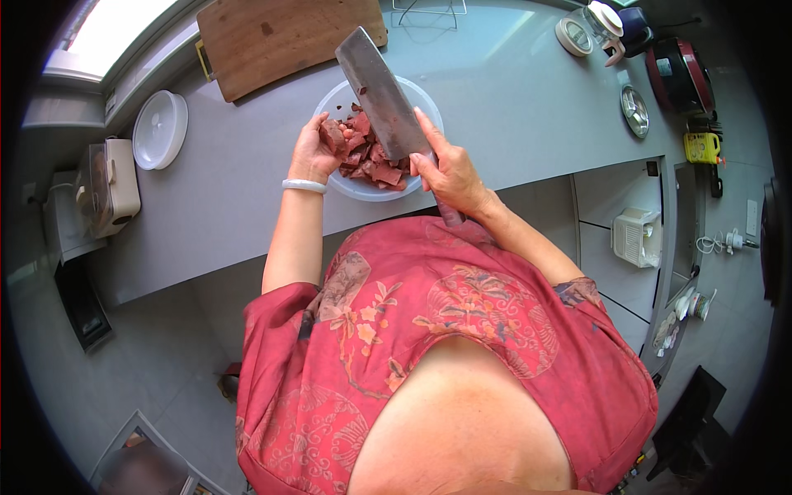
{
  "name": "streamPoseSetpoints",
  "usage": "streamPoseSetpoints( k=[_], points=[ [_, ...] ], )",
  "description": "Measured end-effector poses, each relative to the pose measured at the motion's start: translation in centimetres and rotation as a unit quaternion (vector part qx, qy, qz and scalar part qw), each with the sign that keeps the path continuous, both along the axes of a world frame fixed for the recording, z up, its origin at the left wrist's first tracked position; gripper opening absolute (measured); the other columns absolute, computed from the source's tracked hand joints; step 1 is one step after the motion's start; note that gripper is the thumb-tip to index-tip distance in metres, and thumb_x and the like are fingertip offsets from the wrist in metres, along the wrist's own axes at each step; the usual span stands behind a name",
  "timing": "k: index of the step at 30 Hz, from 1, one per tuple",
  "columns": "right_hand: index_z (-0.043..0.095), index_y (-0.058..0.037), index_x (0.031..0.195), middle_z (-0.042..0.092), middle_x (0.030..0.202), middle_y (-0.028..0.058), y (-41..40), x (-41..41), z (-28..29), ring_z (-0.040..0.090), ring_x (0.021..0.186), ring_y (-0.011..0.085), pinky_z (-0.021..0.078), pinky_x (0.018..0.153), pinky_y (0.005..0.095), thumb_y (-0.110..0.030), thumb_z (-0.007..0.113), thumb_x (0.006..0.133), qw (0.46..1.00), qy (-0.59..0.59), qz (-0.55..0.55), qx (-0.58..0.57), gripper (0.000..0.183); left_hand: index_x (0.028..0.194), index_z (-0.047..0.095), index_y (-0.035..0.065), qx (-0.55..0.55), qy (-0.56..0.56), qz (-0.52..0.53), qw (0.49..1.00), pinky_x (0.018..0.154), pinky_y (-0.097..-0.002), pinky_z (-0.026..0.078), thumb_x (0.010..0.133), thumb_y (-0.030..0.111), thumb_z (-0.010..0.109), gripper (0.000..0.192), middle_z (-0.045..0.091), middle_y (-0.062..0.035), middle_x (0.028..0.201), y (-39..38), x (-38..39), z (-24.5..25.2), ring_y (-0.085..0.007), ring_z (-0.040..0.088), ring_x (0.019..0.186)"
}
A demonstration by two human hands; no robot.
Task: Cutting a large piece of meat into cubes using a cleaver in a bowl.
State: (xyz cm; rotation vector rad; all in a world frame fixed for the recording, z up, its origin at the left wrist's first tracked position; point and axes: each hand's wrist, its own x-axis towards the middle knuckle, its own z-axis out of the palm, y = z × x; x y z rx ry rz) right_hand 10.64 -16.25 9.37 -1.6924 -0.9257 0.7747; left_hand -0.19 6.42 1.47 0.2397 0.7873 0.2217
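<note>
My right hand (455, 176) grips the handle of a broad-bladed kitchen cleaver (385, 96), with its index finger along the lower part of the blade. The blade points up and to the left, above a translucent plastic bowl (427, 99). Dark red chunks (377, 170), possibly blood curd, are piled in that bowl, broken into blocks and crumbs. At the bowl's left rim, my left hand (311, 151) holds one dark red chunk (334, 137) in its curled fingers. Small dark red bits cling to the blade, which hides part of the pile.
Behind the bowl lies a wooden cutting board (291, 43), near a wire rack (429, 11). A white round lid (160, 130) sits left on the grey countertop (235, 179). A glass jug (600, 25), a metal dish (634, 111) and a rice cooker (680, 77) stand right.
</note>
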Motion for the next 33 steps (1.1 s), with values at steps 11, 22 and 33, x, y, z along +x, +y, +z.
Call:
streamPoseSetpoints(
  k=[11,22,33],
  points=[
    [0.023,-0.0089,0.148,0.061,0.066,0.0049,0.5,-0.7,-0.7,0.052,0.048,0.0104,0.0482,0.051,0.0268,-0.003,0.050,0.088,0.998,-0.040,0.047,-0.012,0.066,0.085,0.052,0.0023,0.124,0.101,0.079,0.984,0.063,-0.0394,0.057,0.100,0.038,0.038,0.041,0.061,-0.0125,0.080,-2.7,2.7,-1.6,-0.0234,0.064,0.068],
    [0.023,-0.0099,0.148,0.059,0.061,0.0077,0.5,-1.1,-1.0,0.054,0.047,0.0137,0.0489,0.051,0.0300,-0.004,0.052,0.087,0.996,-0.067,0.057,-0.004,0.067,0.104,0.053,-0.0016,0.190,0.114,0.079,0.972,0.071,-0.0389,0.056,0.101,0.038,0.036,0.043,0.064,-0.0138,0.097,-3.9,3.1,0.6,-0.0240,0.066,0.082],
    [0.022,-0.0056,0.147,0.051,0.055,0.0168,1.2,-1.1,-0.8,0.053,0.044,0.0234,0.0444,0.050,0.0363,-0.005,0.053,0.085,0.992,-0.115,0.045,0.036,0.069,0.104,0.054,-0.0012,0.209,0.126,0.078,0.967,0.072,-0.0346,0.054,0.101,0.037,0.036,0.042,0.064,-0.0107,0.095,-4.4,3.6,-0.3,-0.0214,0.064,0.082]
  ],
)
